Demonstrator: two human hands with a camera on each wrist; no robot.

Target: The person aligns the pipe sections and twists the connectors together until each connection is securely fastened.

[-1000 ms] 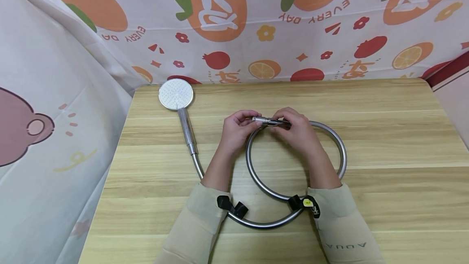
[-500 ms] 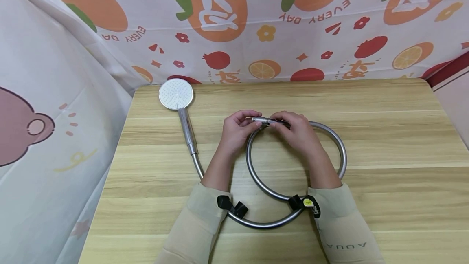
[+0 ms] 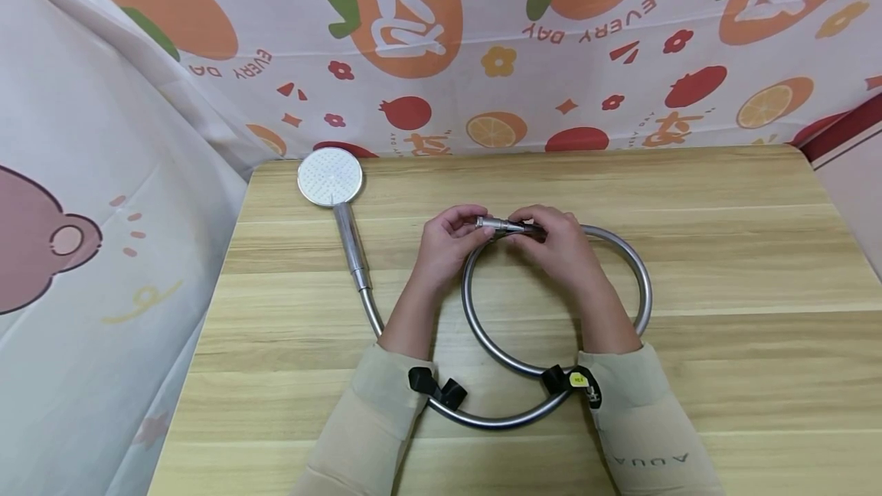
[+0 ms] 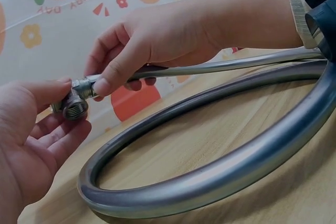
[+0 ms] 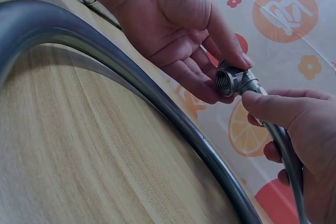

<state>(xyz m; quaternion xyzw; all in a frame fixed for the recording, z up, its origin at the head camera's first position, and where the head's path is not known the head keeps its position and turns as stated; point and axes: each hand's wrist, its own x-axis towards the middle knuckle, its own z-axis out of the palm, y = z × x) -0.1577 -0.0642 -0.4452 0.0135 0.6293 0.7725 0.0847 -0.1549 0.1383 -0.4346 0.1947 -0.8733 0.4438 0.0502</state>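
My left hand [image 3: 442,249] pinches a metal tee fitting [image 4: 75,107] between thumb and fingers. The fitting's threaded round opening faces the viewer in both wrist views. My right hand [image 3: 563,248] grips the end of the grey metal shower hose [image 3: 645,289], right beside the fitting. In the right wrist view the hose end [image 5: 261,103] meets the fitting, and the right thumb lies on the joint; the thread inside is hidden. From there the hose loops on the table and runs under the left forearm to a shower head [image 3: 330,177], which lies face up at the far left.
The wooden table [image 3: 744,251] carries all of this. A fruit-printed cloth [image 3: 499,60] hangs behind its far edge, and a pale cloth [image 3: 158,251] hangs at the left. Black wrist cameras [image 3: 437,387] sit close to the hose loop.
My right fingers closed in near the fitting, then shifted back slightly along the hose end. The left hand keeps its pinch on the fitting. The shower head and hose loop stay in place.
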